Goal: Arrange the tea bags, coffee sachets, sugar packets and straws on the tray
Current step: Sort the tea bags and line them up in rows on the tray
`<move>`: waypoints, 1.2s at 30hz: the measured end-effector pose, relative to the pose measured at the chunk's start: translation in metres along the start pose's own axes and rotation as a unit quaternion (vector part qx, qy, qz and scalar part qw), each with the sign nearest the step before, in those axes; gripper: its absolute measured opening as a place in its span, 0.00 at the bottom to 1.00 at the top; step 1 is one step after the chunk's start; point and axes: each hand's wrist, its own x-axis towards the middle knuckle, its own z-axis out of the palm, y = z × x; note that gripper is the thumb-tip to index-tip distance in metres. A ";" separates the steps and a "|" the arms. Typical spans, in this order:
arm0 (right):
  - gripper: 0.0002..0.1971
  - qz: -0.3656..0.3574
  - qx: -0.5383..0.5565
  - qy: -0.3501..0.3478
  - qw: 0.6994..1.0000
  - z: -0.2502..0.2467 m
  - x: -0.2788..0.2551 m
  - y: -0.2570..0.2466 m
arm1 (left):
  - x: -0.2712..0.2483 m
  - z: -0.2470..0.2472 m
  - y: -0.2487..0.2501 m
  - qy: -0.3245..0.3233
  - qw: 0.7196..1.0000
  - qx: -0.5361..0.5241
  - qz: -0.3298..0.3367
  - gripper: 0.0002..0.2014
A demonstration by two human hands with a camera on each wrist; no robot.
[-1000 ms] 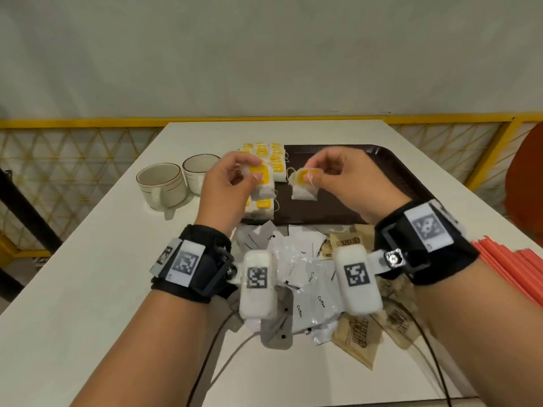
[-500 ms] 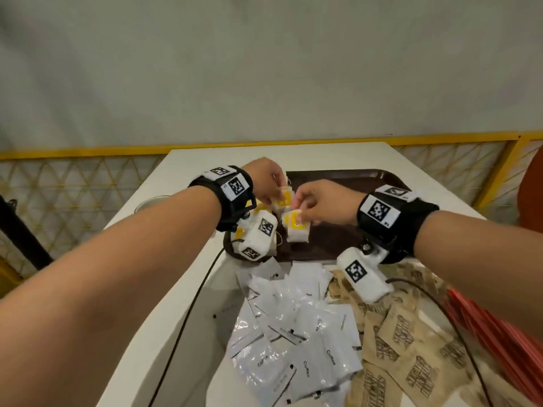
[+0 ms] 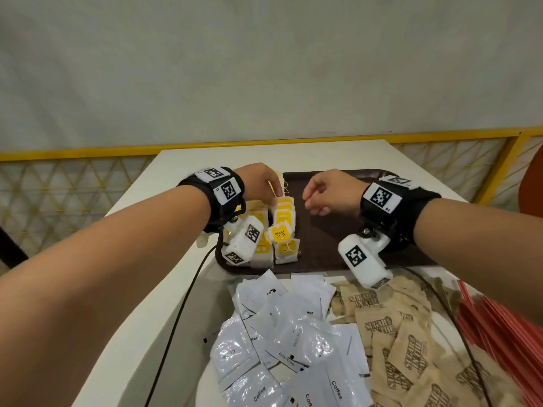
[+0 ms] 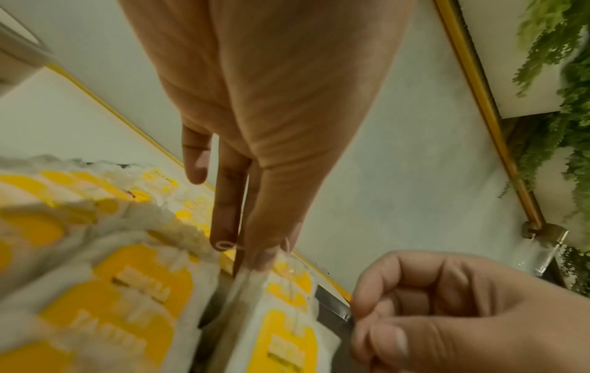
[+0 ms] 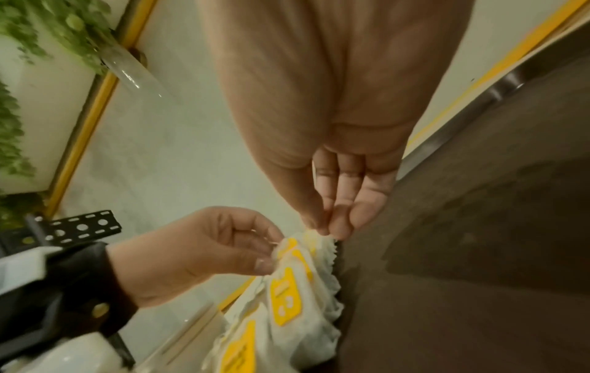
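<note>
Two rows of yellow-labelled tea bags (image 3: 283, 224) stand along the left side of the dark brown tray (image 3: 338, 236). My left hand (image 3: 273, 186) pinches the top edge of the farthest tea bag (image 4: 280, 315) between thumb and fingers (image 4: 252, 252). My right hand (image 3: 307, 201) hovers over the tray just right of the rows, fingers curled and fingertips together (image 5: 325, 229), with nothing seen in it. White coffee sachets (image 3: 293, 342), brown sugar packets (image 3: 396, 333) and red straws (image 3: 499, 327) lie on the table in front of the tray.
The white table (image 3: 164, 289) runs along a yellow mesh railing (image 3: 88, 183) by a pale wall. The tray's middle and right parts show bare brown surface. Black cables (image 3: 182, 304) trail from both wrist cameras across the sachets.
Both hands carried tea bags forward to the tray's far left. The right hand's tea bag is now in the row and that hand has drawn away from it.
</note>
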 end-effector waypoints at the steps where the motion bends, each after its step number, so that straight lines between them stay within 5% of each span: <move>1: 0.04 0.012 -0.005 -0.012 1.000 0.000 0.002 0.002 | 0.001 0.000 -0.001 0.003 1.000 0.006 -0.003 0.09; 13: 0.12 0.042 0.000 -0.056 0.998 0.027 0.020 -0.008 | 0.014 0.003 -0.012 0.017 0.999 0.017 -0.033 0.08; 18: 0.07 0.049 0.004 -0.060 0.997 0.030 0.025 -0.010 | 0.018 0.004 -0.016 0.006 0.999 0.032 -0.037 0.07; 23: 0.08 0.078 0.048 -0.047 0.995 0.026 0.026 -0.009 | 0.019 0.001 -0.020 0.057 0.997 0.019 -0.056 0.07; 30: 0.09 0.077 0.069 -0.043 0.994 0.032 0.021 -0.012 | 0.017 0.004 -0.017 -0.018 0.998 0.036 -0.056 0.10; 36: 0.14 0.096 0.085 -0.038 0.991 0.035 0.021 -0.012 | 0.020 0.006 -0.012 0.009 0.997 0.049 -0.063 0.10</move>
